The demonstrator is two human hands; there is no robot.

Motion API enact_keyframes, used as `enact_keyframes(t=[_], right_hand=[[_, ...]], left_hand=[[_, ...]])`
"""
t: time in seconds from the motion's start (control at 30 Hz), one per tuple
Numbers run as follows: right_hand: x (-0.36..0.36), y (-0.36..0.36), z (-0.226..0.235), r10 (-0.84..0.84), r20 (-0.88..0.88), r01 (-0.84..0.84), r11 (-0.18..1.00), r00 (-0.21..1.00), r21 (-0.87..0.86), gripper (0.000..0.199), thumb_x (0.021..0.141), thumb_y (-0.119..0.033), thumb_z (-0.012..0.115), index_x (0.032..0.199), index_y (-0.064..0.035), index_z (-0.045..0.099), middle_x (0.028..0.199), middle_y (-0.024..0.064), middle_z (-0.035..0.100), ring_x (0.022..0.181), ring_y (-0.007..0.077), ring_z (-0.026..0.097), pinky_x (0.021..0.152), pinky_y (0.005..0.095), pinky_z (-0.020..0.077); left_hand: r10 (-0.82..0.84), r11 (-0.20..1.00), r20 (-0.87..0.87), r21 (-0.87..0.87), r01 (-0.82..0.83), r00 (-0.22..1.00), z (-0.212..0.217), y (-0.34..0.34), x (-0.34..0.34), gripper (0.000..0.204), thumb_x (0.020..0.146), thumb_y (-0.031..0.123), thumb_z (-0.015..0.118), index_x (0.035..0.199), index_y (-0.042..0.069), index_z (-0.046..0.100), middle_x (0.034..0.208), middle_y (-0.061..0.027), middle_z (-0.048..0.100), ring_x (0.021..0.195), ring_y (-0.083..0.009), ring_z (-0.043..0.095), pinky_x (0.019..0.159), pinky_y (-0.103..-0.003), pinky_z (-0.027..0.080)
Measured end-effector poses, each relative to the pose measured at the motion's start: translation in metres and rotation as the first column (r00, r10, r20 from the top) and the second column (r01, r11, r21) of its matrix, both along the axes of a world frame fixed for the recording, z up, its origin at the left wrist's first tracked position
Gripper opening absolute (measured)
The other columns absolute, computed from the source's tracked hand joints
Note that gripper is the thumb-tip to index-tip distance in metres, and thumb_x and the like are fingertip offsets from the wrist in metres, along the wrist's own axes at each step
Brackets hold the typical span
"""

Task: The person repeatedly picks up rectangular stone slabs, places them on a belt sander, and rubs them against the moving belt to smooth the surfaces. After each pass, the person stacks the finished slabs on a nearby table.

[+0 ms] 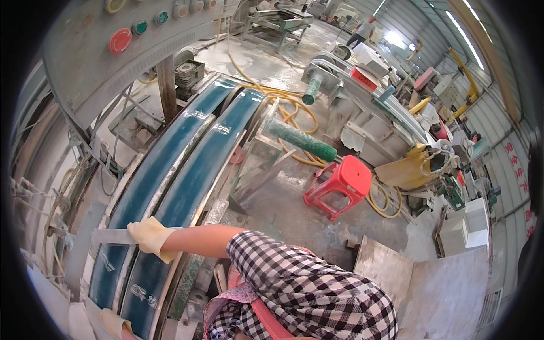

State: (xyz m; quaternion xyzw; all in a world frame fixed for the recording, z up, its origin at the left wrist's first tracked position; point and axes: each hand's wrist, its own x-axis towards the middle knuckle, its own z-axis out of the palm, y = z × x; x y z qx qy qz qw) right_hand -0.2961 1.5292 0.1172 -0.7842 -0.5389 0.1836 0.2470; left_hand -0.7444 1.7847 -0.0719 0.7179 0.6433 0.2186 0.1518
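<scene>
My right hand (151,237), in a pale cream glove, reaches across two long blue-green belts (191,174). Its fingers are closed on a flat, pale grey strip (113,236) that lies crosswise over the belts. The strip sticks out past the fingertips on the left, and a short end shows beyond the wrist. Lower down, my left hand (115,323), gloved alike, is beside the near end of the belts at the picture's bottom edge. Most of it is cut off, so its fingers cannot be made out.
Above the belts hangs a grey control panel (136,62) with a red button (119,41). A green-coated roller (300,139) juts out on the right, near a red plastic stool (341,186). Yellow hose (306,116) coils over the wet floor. Another person (362,32) stands far off.
</scene>
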Motion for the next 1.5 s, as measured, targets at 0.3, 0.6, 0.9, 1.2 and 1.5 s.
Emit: enact_keyframes(t=[0.3, 0.6, 0.9, 1.2, 1.5], right_hand=[[0.008, -0.003, -0.004, 0.040, 0.033, -0.041, 0.998, 0.999, 0.036, 0.028, 0.076, -0.005, 0.067, 0.104, -0.0010, 0.063, 0.100, 0.0201, 0.070, 0.093, 0.0393, 0.070, 0.081, 0.0473, 0.0562], [0.014, 0.004, -0.018, 0.033, 0.067, -0.041, 0.992, 0.997, 0.118, 0.037, 0.075, -0.027, 0.075, 0.099, -0.0016, 0.063, 0.091, 0.0200, 0.071, 0.086, 0.0392, 0.071, 0.075, 0.0485, 0.0564], [0.027, -0.010, -0.002, 0.086, -0.004, -0.085, 0.988, 0.996, 0.132, 0.063, 0.079, -0.057, 0.072, 0.101, 0.0010, 0.062, 0.089, 0.0223, 0.071, 0.085, 0.0419, 0.070, 0.074, 0.0499, 0.0560], [0.032, -0.019, 0.014, 0.144, -0.014, -0.144, 0.990, 0.990, 0.006, 0.077, 0.054, -0.030, 0.092, 0.115, 0.0026, 0.059, 0.101, 0.0206, 0.071, 0.095, 0.0376, 0.070, 0.080, 0.0453, 0.0559], [0.028, -0.006, -0.008, 0.066, 0.083, -0.071, 0.996, 0.994, 0.058, 0.062, 0.063, -0.012, 0.080, 0.118, 0.0054, 0.057, 0.100, 0.0195, 0.071, 0.094, 0.0359, 0.071, 0.083, 0.0435, 0.0555]], left_hand=[[0.107, 0.965, 0.110, -0.252, -0.077, 0.988, 0.003, -0.006, 0.084, 0.024, 0.090, 0.017, 0.045, 0.093, -0.001, 0.061, 0.092, -0.0145, 0.063, 0.080, -0.0290, 0.059, 0.068, -0.040, 0.046], [0.334, 0.828, 0.719, -0.533, 0.175, 0.610, 0.067, -0.019, 0.163, 0.008, 0.084, 0.009, 0.054, 0.082, 0.001, 0.055, 0.078, -0.0096, 0.055, 0.063, -0.0212, 0.055, 0.054, -0.036, 0.043], [0.201, 0.836, 0.831, -0.422, 0.351, 0.519, 0.131, -0.141, 0.292, 0.021, 0.081, -0.002, 0.059, 0.102, -0.006, 0.057, 0.089, -0.0136, 0.061, 0.071, -0.0187, 0.062, 0.062, -0.032, 0.053], [-0.269, 0.848, 0.461, -0.304, 0.435, 0.846, 0.153, -0.105, 0.305, 0.036, 0.104, 0.015, 0.045, 0.131, -0.006, 0.056, 0.126, -0.0201, 0.065, 0.113, -0.0303, 0.065, 0.099, -0.039, 0.051], [-0.636, 0.523, -0.650, 0.035, 0.851, 0.417, 0.193, -0.082, 0.350, 0.055, 0.073, 0.000, 0.069, 0.127, 0.002, 0.059, 0.133, -0.0185, 0.059, 0.126, -0.0328, 0.053, 0.121, -0.047, 0.027]])
